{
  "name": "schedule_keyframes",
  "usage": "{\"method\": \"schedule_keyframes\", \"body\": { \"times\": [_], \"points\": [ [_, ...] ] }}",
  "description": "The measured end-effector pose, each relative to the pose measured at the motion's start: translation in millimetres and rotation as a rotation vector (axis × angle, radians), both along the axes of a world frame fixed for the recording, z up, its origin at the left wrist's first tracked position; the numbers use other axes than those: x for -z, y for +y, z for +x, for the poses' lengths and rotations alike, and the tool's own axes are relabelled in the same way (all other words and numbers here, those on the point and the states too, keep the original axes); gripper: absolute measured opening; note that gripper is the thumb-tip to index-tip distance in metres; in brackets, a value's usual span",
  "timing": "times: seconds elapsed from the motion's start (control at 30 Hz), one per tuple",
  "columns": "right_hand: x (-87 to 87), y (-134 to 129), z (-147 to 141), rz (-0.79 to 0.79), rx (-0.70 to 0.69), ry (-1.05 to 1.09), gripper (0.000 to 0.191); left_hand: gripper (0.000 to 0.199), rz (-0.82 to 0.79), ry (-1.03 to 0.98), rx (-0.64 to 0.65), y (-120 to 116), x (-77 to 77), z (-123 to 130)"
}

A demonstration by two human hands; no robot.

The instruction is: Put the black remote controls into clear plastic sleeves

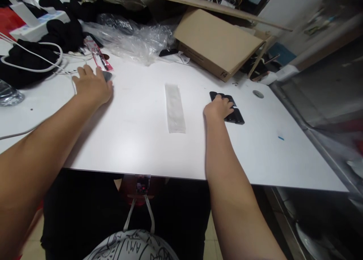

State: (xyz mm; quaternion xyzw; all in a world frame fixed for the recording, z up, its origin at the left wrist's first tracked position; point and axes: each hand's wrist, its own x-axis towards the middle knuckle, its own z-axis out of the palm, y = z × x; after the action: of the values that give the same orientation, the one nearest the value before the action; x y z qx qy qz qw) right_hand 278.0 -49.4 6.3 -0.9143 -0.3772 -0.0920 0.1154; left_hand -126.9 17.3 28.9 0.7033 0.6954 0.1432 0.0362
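Note:
My left hand [93, 85] rests at the back left of the white table [136, 139], its fingers apart, beside a small dark grey object [107, 76] partly hidden by the hand. On the right, my right hand [219, 107] lies over a group of black flat pieces [236, 116] set side by side; its fingers curl down onto them, and whether they grip one is hidden. Between the two hands a translucent whitish plastic sleeve [175, 109] lies flat, touched by neither.
A cardboard box [218, 41] stands at the back right. Clear plastic bags [136, 41], a red-and-clear packet [99, 54], black cloth [61, 35], cables and a white power strip [42, 25] crowd the back left. A wooden shelf edge [204, 5] runs above.

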Motion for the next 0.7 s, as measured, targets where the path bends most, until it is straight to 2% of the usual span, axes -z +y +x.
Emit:
{"method": "schedule_keyframes", "body": {
  "times": [0.03,0.1,0.17,0.23,0.27,0.33,0.43,0.53,0.63,0.7],
  "points": [
    [-1.7,0,0,-0.008,0.004,0.004,0.041,0.066,0.064,-0.014,0.078,-5,-4.1,11],
    [-5.9,-1,1,-0.037,0.009,0.006,0.046,0.054,0.154,-0.122,0.312,-18,-9.6,41],
    [-10.7,-4,5,-0.074,0.004,0.012,0.050,0.043,0.119,-0.183,0.572,-30,-9.0,79],
    [-15.1,-8,12,-0.121,-0.012,0.032,0.050,0.029,0.113,-0.269,0.722,-38,-1.6,115],
    [-16.8,-9,15,-0.148,-0.022,0.039,0.049,0.022,0.122,-0.312,0.749,-39,4.1,128],
    [-18.9,-11,20,-0.199,-0.047,0.036,0.051,0.014,0.151,-0.419,0.717,-38,16.9,144],
    [-18.5,-8,20,-0.239,-0.087,-0.023,0.063,0.031,0.160,-0.594,0.645,-30,31.2,143],
    [-16.1,-4,14,-0.255,-0.099,-0.081,0.069,0.050,0.124,-0.780,0.594,-25,34.0,133],
    [-14.1,-5,5,-0.285,-0.097,-0.104,0.069,0.053,0.088,-0.862,0.612,-27,31.2,130],
    [-12.3,-10,-1,-0.290,-0.143,-0.145,0.069,0.052,0.076,-0.874,0.649,-29,29.6,131]
  ]
}}
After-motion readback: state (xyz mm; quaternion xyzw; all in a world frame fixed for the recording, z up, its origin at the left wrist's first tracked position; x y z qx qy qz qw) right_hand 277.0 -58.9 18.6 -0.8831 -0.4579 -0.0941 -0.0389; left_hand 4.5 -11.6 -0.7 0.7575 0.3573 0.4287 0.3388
